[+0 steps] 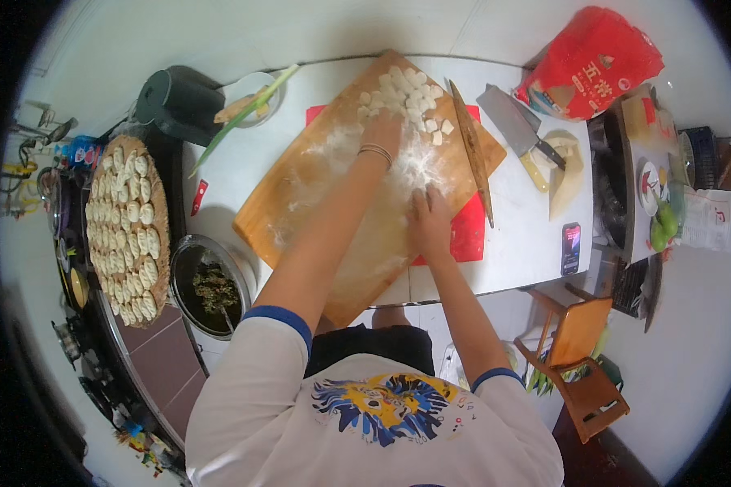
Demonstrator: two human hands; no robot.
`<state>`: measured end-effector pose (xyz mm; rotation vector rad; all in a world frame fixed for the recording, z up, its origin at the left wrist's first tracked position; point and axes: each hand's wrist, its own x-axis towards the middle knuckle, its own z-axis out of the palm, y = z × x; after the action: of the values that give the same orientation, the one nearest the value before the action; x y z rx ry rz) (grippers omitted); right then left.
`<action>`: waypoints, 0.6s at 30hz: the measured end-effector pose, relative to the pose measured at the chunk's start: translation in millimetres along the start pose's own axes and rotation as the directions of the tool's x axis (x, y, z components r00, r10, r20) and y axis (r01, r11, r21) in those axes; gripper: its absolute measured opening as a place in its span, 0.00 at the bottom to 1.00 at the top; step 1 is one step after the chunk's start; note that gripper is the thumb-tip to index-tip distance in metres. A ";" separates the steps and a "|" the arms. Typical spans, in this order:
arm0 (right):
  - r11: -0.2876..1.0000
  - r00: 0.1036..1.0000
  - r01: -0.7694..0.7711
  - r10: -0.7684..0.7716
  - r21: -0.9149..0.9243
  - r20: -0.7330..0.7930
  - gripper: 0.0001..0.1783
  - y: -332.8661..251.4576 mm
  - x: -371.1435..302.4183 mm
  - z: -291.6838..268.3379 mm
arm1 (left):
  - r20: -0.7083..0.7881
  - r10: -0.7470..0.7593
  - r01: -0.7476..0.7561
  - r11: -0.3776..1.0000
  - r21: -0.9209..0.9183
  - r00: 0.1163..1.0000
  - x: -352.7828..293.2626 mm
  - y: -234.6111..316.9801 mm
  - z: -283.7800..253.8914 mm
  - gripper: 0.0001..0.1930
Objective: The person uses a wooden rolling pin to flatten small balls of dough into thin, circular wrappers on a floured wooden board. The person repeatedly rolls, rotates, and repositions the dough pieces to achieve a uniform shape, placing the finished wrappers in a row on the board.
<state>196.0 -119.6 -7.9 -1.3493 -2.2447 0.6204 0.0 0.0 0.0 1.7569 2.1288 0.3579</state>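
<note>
A floured wooden board [300, 203] lies at a slant on the white table. At its far end is a pile of small cut dough pieces [402, 88], dusted with flour. My left hand [382, 134] reaches to the near side of this pile. Its fingers blur into the pale dough and flour, so their grip is unclear. My right hand [429, 213] rests on the right part of the board with its fingers apart and nothing in them. A long wooden rolling pin [471, 150] lies along the board's right edge, beyond my right hand.
Right of the board lie a cleaver [508, 118], a phone [571, 247] and a red bag [589, 65]. At left stand a pot of dark green filling [183, 272] and a round tray [164, 243] of shaped dumplings. A wooden chair [581, 333] stands lower right.
</note>
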 end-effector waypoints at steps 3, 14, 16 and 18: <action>0.997 0.996 0.075 -0.076 -0.034 -0.049 0.27 14.3 24.9 -7.4 | -0.214 0.120 -0.107 0.992 0.074 0.969 20.4 -0.6 10.6 0.13; 1.000 0.998 -0.017 0.015 0.027 0.055 0.23 20.2 10.0 -20.6 | -0.018 0.009 -0.012 0.982 -0.190 1.000 -175.9 -29.2 18.3 0.10; 0.966 0.976 0.069 -0.117 -0.250 -0.183 0.25 36.8 27.7 -31.1 | 0.038 -0.129 0.134 0.947 -0.291 0.991 -186.0 -27.2 15.3 0.11; 0.992 0.957 -0.010 -0.028 -0.129 -0.287 0.26 46.5 52.9 -52.2 | 0.075 -0.140 0.157 0.930 -0.331 0.987 -185.8 -31.4 14.9 0.16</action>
<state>236.3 -44.9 14.2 -1.3906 -2.0798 0.2563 9.0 -188.8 -5.8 1.3898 2.0077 0.5909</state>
